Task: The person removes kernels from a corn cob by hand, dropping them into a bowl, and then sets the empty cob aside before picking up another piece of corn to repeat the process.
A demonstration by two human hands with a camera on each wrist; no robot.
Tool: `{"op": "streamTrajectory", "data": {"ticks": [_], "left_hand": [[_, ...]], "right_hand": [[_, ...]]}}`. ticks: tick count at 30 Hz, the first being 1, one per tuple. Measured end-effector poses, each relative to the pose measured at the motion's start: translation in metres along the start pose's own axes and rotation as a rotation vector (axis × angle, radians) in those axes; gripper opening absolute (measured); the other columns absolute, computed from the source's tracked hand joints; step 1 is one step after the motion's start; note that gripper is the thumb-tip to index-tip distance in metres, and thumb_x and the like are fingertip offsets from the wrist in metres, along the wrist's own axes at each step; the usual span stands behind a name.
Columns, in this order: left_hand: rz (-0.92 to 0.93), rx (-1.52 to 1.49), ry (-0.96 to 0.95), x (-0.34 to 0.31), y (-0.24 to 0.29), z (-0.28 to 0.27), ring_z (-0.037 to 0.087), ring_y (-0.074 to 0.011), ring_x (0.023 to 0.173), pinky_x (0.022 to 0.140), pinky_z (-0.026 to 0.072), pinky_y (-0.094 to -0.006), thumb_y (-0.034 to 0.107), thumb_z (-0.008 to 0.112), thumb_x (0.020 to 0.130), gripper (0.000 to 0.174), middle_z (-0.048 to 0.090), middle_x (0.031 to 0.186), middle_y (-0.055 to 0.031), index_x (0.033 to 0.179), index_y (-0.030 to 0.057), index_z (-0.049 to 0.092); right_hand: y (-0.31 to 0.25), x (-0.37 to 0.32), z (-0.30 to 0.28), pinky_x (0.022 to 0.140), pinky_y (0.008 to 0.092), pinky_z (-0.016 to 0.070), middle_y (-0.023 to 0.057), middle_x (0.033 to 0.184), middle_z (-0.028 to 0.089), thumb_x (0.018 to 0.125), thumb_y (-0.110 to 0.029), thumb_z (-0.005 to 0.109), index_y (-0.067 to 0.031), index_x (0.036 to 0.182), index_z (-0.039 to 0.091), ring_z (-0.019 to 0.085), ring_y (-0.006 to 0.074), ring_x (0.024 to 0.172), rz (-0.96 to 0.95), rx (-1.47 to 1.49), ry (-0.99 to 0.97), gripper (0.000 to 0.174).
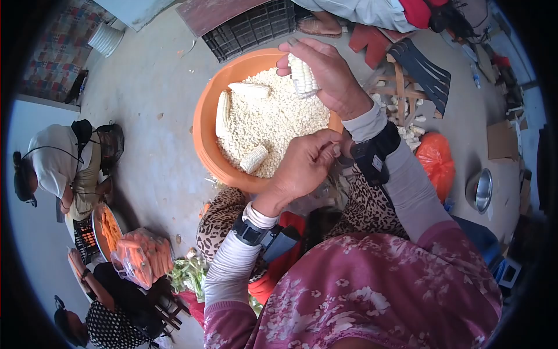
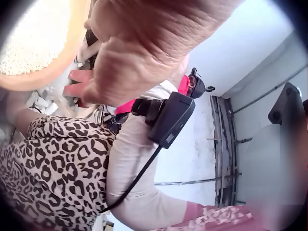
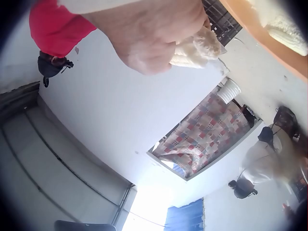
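Over the back right of an orange basin (image 1: 204, 145), my right hand (image 1: 330, 72) grips an ear of white corn (image 1: 303, 78), its kernel rows facing left. The right wrist view shows the lower end of that ear (image 3: 195, 50) sticking out of the hand. My left hand (image 1: 299, 166) is at the basin's front right rim, below the right wrist, with its fingers curled in and no object showing in it. Loose white kernels (image 1: 285, 116) fill the basin. Two whole ears (image 1: 222, 113) and a shorter piece of corn (image 1: 254, 159) lie on them.
A black crate (image 1: 250, 32) stands behind the basin. To the right are a low chair (image 1: 407, 81), bare cobs (image 1: 411, 134), an orange bag (image 1: 436, 163) and a metal bowl (image 1: 481, 191). Two people sit at the left near bagged carrots (image 1: 145, 256); another person is at the back.
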State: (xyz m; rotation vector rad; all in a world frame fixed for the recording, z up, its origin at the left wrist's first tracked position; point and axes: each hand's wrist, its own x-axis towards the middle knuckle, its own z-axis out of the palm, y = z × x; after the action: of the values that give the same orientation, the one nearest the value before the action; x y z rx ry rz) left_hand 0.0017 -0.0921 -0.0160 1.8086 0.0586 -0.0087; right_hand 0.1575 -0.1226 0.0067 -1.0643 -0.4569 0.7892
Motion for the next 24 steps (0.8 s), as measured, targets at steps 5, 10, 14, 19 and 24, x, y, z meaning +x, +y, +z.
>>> {"op": "streamTrajectory", "data": {"ticks": [5,10,14,19,24], "left_hand": [[-0.151,-0.401,0.504,0.006,0.005,-0.059,0.059,-0.0107,0.070,0.060,0.0474,-0.0231,0.031,0.048,0.096,0.031,0.062,0.080,-0.0054,0.093,0.0027,0.059],[-0.249,-0.687,0.491,0.012,0.004,-0.068,0.051,-0.0092,0.051,0.044,0.0360,-0.0182,0.044,0.040,0.097,0.042,0.056,0.064,-0.0015,0.089,0.0055,0.057],[-0.222,-0.712,0.510,0.017,0.010,-0.062,0.043,-0.0052,0.048,0.042,0.0308,-0.0169,0.051,0.046,0.092,0.046,0.048,0.060,0.0020,0.088,0.0068,0.060],[-0.212,-0.620,0.447,0.018,0.003,-0.065,0.044,-0.0069,0.045,0.040,0.0307,-0.0189,0.044,0.052,0.091,0.037,0.048,0.055,0.0014,0.083,0.0082,0.057],[-0.201,-0.569,0.483,0.017,0.009,-0.062,0.042,-0.0060,0.045,0.041,0.0311,-0.0188,0.035,0.060,0.089,0.031,0.048,0.054,0.0015,0.072,0.0084,0.059]], "right_hand": [[0.009,0.000,0.010,0.068,0.0251,0.0506,0.0100,0.084,0.062,0.093,-0.022,0.052,0.0030,0.106,0.056,0.061,0.0149,0.077,-0.022,0.066,-0.045,0.029],[0.016,-0.007,0.023,0.062,0.0249,0.0508,0.0106,0.088,0.062,0.095,-0.025,0.048,0.0016,0.110,0.053,0.061,0.0136,0.073,0.092,0.179,-0.133,0.032],[0.016,-0.006,0.027,0.060,0.0261,0.0520,0.0106,0.087,0.060,0.092,-0.026,0.053,0.0015,0.102,0.056,0.061,0.0157,0.073,0.076,0.215,-0.149,0.030],[0.018,-0.005,0.027,0.065,0.0247,0.0513,0.0111,0.090,0.061,0.094,-0.028,0.050,0.0020,0.105,0.056,0.061,0.0143,0.075,0.061,0.164,-0.170,0.032],[0.014,-0.006,0.025,0.069,0.0235,0.0504,0.0127,0.092,0.062,0.095,-0.029,0.047,0.0024,0.107,0.055,0.061,0.0136,0.080,0.043,0.100,-0.206,0.035]]}}
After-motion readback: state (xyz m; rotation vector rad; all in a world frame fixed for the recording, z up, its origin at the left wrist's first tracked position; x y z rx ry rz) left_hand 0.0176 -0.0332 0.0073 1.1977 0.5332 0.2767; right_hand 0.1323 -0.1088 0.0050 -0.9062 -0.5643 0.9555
